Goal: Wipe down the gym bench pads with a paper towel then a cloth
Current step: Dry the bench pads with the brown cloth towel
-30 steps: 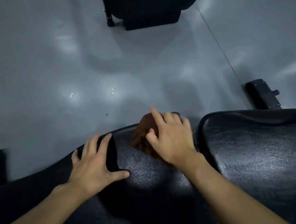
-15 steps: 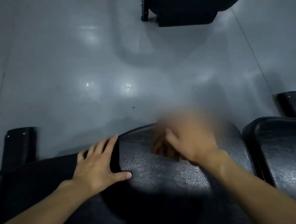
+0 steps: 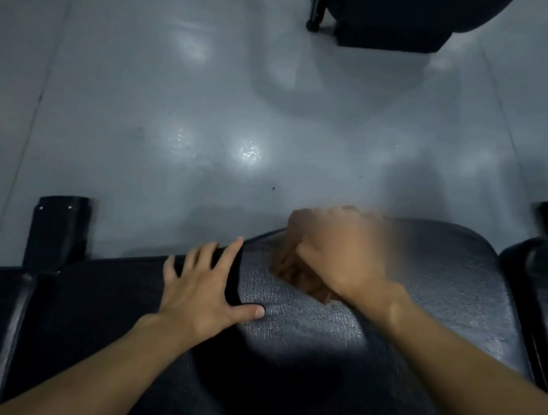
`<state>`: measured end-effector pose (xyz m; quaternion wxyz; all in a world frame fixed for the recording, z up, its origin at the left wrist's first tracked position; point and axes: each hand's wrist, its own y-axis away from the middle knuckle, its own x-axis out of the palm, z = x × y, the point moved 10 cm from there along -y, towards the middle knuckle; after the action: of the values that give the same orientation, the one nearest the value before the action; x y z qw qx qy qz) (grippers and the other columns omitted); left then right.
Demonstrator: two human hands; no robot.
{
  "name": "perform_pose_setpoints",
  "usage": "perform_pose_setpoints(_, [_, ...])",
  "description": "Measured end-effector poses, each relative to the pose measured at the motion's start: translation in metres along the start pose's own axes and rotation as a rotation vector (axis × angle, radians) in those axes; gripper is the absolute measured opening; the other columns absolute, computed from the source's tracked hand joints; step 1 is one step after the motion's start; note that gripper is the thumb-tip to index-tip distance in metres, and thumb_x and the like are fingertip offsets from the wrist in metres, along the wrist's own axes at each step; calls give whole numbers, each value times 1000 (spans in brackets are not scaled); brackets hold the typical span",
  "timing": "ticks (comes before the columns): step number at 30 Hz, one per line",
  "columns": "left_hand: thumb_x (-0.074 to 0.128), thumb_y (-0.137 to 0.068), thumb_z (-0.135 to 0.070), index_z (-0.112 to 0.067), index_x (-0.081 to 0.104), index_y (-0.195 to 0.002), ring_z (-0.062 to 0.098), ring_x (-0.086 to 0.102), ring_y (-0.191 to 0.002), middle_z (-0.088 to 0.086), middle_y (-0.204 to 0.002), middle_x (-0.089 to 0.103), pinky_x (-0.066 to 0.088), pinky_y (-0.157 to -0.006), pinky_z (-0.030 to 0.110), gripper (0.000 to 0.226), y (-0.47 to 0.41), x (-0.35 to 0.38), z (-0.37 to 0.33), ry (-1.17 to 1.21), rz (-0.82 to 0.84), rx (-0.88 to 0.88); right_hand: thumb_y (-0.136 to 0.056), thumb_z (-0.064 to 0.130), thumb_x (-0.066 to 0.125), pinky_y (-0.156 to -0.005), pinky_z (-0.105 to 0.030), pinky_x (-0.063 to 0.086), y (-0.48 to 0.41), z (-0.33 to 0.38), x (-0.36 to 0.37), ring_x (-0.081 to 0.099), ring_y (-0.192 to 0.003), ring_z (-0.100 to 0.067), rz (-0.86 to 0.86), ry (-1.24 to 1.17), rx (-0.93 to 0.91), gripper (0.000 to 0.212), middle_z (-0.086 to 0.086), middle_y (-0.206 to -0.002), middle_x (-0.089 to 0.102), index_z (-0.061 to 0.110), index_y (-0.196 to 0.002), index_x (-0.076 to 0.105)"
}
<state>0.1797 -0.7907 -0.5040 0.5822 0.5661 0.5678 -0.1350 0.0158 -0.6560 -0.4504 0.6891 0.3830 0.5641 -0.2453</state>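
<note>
Right hand (image 3: 339, 247) sits on the brown wad (image 3: 293, 272), motion-blurred, fingers curled over it and bunching it; paper towel or cloth, cannot tell. The wad lies on the bench pad (image 3: 442, 290) near the pad's far edge, toward its left end. Left hand (image 3: 204, 291) presses flat at the pad's left end, fingers (image 3: 233, 250) spread, near the wad, not touching. The pad's long axis runs left-right and most bare pad lies right of the wad, so the next stroke likely goes rightward.
</note>
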Motion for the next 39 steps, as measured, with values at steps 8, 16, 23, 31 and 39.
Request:
perform_pose_setpoints(8, [51, -62, -89, -46, -9, -150, 18, -5, -149, -4, -160, 3, 7, -115, 65, 114, 15, 2, 57, -12, 75, -70, -85, 52, 34, -120, -54, 5, 2, 15, 1, 45, -127, -25, -69, -85, 166, 51, -2, -122, 63, 29, -123, 60])
perform_pose_setpoints(16, [55, -62, -88, -50, -12, -147, 17, -20, -148, -5, -161, -13, 6, -114, 67, 114, 32, 9, 103, 48, 52, -106, -83, 68, 33, -110, -52, 23, -5, 128, 42, 52, -112, -26, 144, 85, -122, 51, 0, -110, 61, 33, -109, 58])
perform_pose_setpoints(23, [59, -62, -85, -50, -13, -148, 18, -23, -147, -7, -160, -22, 8, -113, 68, 117, 55, 9, 161, 78, 57, -179, -79, 54, 41, -116, -50, 19, 10, 90, 23, 51, -120, -23, -79, 3, -18, 46, 2, -117, 65, 32, -113, 63])
perform_pose_setpoints(31, [59, -64, -84, -41, -9, -151, 17, -22, -147, -1, -160, -24, 5, -121, 50, 119, 66, 16, 187, 107, -22, -142, -81, 56, 35, -101, -48, 32, 8, 227, 79, 55, -108, -29, 123, 12, -116, 44, -5, -108, 63, 26, -106, 55])
perform_pose_setpoints(39, [64, -67, -77, -34, -6, -154, 16, -17, -149, -3, -161, -23, 6, -121, 38, 119, 85, 22, 225, 183, -48, -91, -79, 58, 29, -104, -42, 29, 11, 172, 53, 58, -105, -25, -40, 45, -23, 51, -3, -101, 67, 29, -105, 63])
